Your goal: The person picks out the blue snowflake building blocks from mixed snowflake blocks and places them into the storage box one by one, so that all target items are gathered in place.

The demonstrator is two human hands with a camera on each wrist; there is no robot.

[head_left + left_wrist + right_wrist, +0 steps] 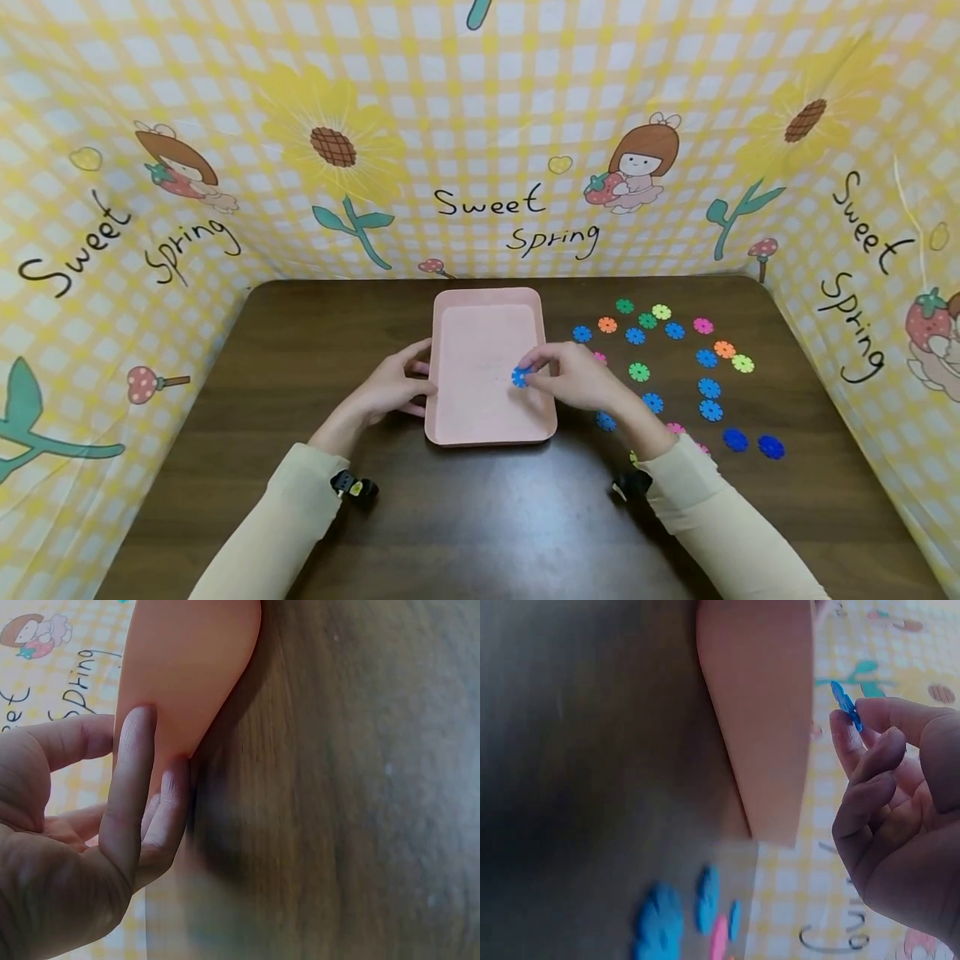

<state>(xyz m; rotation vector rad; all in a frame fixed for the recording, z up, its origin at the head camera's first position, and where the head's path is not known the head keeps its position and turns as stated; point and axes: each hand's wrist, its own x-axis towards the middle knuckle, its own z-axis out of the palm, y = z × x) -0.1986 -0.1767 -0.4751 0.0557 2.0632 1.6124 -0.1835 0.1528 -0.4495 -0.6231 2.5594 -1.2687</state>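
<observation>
My right hand (577, 377) pinches a blue notched plastic disc (519, 377) between thumb and fingertips, over the right part of a pink rectangular tray (480, 429). In the right wrist view the disc (846, 705) is held nearly edge-on, beyond the tray's wall (765, 750). Along the tray's left side, my left hand (390, 385) touches the outer wall with its fingertips. The left wrist view shows these fingers (131, 780) extended against the wall, not wrapped round it.
Several notched discs in blue, green, orange, pink and yellow lie scattered right of the tray, among them a green disc (638, 372) and a dark blue disc (771, 447). My right forearm covers some. A checked cloth (487, 150) encloses the brown table (300, 333) on three sides.
</observation>
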